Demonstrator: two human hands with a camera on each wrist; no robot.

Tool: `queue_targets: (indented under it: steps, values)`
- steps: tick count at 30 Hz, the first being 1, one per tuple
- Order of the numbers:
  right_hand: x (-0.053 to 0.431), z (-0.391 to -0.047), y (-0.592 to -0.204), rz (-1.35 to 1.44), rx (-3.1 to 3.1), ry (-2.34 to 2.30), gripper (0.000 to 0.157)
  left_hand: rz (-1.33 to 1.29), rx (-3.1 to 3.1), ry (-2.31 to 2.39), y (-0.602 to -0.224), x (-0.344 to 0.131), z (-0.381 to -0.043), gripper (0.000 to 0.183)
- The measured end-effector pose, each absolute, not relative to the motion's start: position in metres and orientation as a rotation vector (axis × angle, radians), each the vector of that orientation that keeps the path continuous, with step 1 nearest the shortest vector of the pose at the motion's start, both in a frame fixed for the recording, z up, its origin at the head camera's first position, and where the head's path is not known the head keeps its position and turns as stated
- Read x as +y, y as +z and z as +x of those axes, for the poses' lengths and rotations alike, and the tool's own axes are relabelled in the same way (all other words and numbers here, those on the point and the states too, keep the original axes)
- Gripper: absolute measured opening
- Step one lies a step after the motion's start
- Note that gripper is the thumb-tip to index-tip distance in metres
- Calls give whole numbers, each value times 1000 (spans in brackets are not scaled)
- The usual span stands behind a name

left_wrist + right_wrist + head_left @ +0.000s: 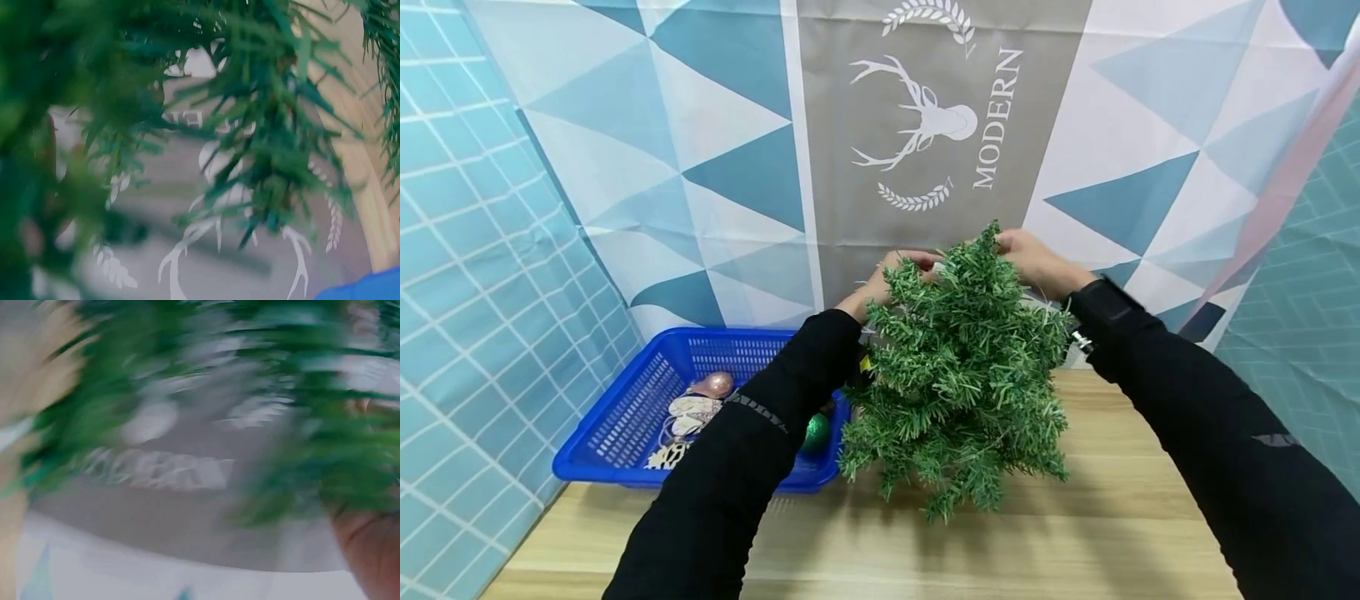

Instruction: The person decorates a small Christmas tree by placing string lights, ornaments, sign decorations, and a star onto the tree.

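A small green artificial Christmas tree (pixel 962 375) stands on the table in the head view. My left hand (pixel 880 287) reaches around its upper left side, fingers bent and partly behind the branches. A small white bit (pixel 937 267) shows by those fingertips; its kind is unclear. On the other side my right hand (pixel 1037 262) is at the treetop, its fingertips hidden by the needles. In the left wrist view, blurred branches (pixel 269 150) cover most of the frame. The right wrist view catches part of a hand (pixel 369 550) beside the branches, badly blurred.
A blue plastic basket (pixel 602 417) sits left of the tree, partly under my left sleeve. Inside lie a pink bauble (pixel 718 384), a green glitter ball (pixel 817 432) and several pale ornaments (pixel 688 410). Behind the wooden table (pixel 1120 500) hangs a patterned cloth (pixel 730 158).
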State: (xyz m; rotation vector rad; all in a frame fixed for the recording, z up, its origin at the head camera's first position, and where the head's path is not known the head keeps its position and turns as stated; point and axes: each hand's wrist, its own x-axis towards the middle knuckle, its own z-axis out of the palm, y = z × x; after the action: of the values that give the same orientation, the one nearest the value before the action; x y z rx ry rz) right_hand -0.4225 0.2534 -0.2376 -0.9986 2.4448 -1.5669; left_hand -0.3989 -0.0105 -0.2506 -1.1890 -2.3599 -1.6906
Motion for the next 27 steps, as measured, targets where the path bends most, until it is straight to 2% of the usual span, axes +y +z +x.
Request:
queue_targets:
  steps: [2,3,5,8,12,16,20,22,25,27]
  values:
    - [237,-376,-201,-801,2330,-1803,20,-1153,-2336,-1726,-250,-13,-400,29]
    - [235,-363,-189,-769,2289,-1874,24,-1136,-2318,-1757,-248,-14,-400,28]
    - [232,-339,-170,-846,2294,-1870,27,-1104,-2288,-1803,-245,-15,-400,27]
    - [225,-306,-154,-948,2496,-1519,37,-1071,-2286,-1832,-241,-19,-397,28]
    - [212,-275,-150,-891,2646,-1054,48,-1056,-2295,-1851,-241,-22,-394,29]
    - [205,-268,-152,-900,2666,-996,42,-1017,-2387,-1702,-244,-28,-392,29]
    - [206,-273,-157,-960,2685,-1035,34,-905,-2466,-1633,-247,-35,-390,55]
    - [207,-276,-159,-975,2677,-1071,35,-842,-2463,-1656,-247,-39,-387,62]
    - [210,-278,-161,-990,2651,-1122,36,-795,-2434,-1666,-248,-45,-384,38]
    - [212,-277,-160,-983,2648,-1131,36,-791,-2425,-1628,-248,-49,-382,30]
